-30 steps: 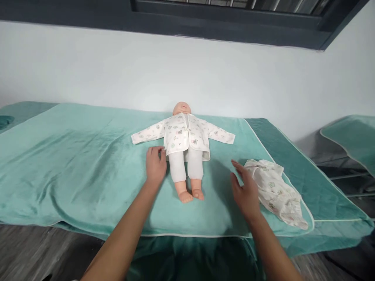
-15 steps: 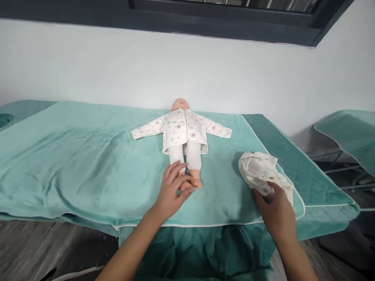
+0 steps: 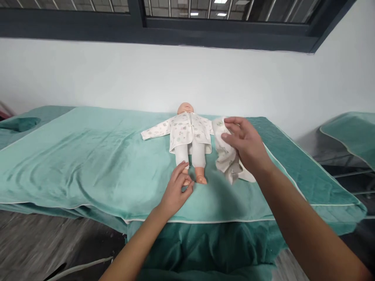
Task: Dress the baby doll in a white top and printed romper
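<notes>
A baby doll [image 3: 198, 156] lies on its back, feet toward me, in a white printed jacket [image 3: 182, 130] with its sleeves out to the sides. My left hand [image 3: 177, 189] is at the doll's foot on the left side, fingers loosely bent and apart; whether they touch the foot is unclear. In my right hand [image 3: 246, 142], raised beside the jacket, is a bunched white printed cloth that looks like baby pants [image 3: 225, 154]. It hangs from the fingers and covers the end of one sleeve. Part of the white cloth shows low behind my wrist.
A light green blanket [image 3: 102, 168] with white piping covers the padded bed [image 3: 293, 168]. Behind it rise a white wall [image 3: 117, 74] and a dark window frame [image 3: 228, 37]. Another green-covered surface [image 3: 351, 128] stands at the right. A pale cable [image 3: 84, 265] runs over the floor at lower left.
My right hand has lifted the baby pants from the blanket's right side and carried them up and left toward the doll. My left hand stays by the foot, fingers more bent. The view has tilted up.
</notes>
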The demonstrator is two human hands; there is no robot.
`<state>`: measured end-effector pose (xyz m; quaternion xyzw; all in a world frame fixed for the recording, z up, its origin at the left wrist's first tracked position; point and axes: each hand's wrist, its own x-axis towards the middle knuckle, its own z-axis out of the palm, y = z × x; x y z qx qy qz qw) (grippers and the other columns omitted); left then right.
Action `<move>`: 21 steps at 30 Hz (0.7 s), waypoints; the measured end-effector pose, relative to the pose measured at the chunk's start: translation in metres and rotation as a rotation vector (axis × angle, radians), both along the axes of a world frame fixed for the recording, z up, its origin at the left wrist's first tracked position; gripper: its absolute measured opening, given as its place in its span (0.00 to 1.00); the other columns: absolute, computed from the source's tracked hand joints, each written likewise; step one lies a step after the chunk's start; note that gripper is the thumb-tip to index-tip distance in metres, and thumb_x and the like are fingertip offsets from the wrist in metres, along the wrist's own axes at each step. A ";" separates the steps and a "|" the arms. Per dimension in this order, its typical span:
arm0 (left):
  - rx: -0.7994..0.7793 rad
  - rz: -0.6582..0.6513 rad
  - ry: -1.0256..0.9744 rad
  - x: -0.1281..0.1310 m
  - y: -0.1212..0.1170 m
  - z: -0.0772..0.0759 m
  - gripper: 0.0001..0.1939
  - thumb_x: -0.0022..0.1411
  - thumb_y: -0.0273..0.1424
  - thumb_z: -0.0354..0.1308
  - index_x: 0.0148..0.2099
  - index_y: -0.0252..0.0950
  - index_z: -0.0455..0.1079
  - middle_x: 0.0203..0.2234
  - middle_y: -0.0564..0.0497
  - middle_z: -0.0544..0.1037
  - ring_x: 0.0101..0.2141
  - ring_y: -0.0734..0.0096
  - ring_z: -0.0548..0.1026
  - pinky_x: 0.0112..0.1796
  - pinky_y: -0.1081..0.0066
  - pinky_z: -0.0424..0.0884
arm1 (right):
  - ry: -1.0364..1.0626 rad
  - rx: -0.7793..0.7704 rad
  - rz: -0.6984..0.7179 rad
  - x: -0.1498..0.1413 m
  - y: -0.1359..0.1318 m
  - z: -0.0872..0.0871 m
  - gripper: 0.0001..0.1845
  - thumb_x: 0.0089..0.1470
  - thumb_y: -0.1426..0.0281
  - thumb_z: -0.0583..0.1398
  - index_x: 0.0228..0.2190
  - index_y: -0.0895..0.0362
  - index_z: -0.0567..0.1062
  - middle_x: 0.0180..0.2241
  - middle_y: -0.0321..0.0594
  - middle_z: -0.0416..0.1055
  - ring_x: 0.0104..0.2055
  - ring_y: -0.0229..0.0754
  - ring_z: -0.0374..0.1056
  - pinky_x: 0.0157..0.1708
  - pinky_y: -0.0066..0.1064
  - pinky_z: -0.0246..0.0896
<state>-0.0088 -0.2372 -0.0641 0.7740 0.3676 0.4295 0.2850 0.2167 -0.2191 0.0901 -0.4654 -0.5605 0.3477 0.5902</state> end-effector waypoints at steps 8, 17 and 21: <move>-0.129 -0.066 -0.432 -0.024 0.035 0.121 0.28 0.60 0.39 0.66 0.61 0.46 0.65 0.64 0.48 0.66 0.66 0.51 0.63 0.63 0.52 0.64 | -0.018 0.117 0.459 -0.050 0.028 0.064 0.30 0.55 0.64 0.65 0.57 0.49 0.64 0.56 0.36 0.66 0.61 0.50 0.66 0.55 0.48 0.67; 0.173 -0.036 -0.481 -0.013 0.047 0.177 0.33 0.63 0.29 0.61 0.68 0.46 0.56 0.68 0.53 0.59 0.69 0.56 0.55 0.66 0.56 0.58 | -0.324 0.315 0.535 -0.101 0.033 0.069 0.26 0.56 0.55 0.65 0.51 0.47 0.61 0.61 0.36 0.59 0.65 0.45 0.57 0.66 0.46 0.56; 0.012 0.056 -0.543 -0.025 0.059 0.173 0.24 0.60 0.26 0.60 0.59 0.42 0.67 0.55 0.51 0.73 0.59 0.55 0.71 0.60 0.54 0.69 | -0.646 0.332 0.489 -0.089 0.035 0.061 0.25 0.58 0.56 0.64 0.51 0.51 0.62 0.55 0.42 0.64 0.58 0.49 0.63 0.59 0.49 0.60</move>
